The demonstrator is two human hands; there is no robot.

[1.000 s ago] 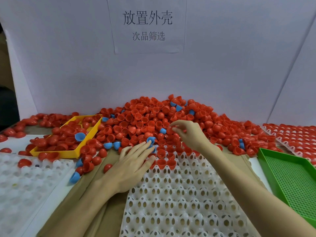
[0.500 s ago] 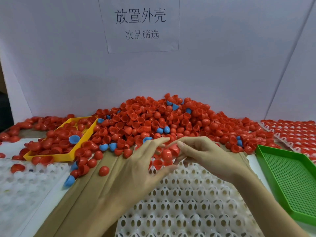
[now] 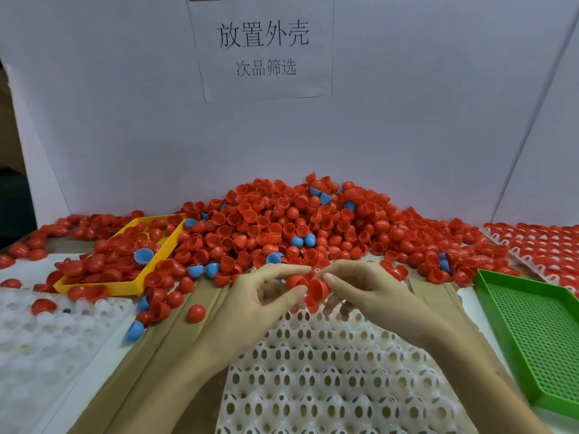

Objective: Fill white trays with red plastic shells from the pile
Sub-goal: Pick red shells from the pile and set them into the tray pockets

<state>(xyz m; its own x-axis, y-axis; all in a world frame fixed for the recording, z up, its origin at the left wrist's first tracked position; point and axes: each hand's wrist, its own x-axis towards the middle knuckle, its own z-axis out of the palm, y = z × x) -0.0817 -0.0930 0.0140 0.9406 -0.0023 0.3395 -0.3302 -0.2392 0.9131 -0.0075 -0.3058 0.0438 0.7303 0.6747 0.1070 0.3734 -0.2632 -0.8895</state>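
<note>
While pinched, shell point(image 3: 315, 288) between fingertips point(image 3: 329, 278).

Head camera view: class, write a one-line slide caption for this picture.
Both hands, left hand and right hand, pinch red shells over a white tray before the pile.

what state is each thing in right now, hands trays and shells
left hand: pinching a red shell
right hand: pinching a red shell
red shells in the hands: held together over the centre tray's far edge
centre white tray: visible cells empty
yellow tray: holds red shells and a blue one
green tray: empty
pile: heaped, mostly red, some blue
</note>
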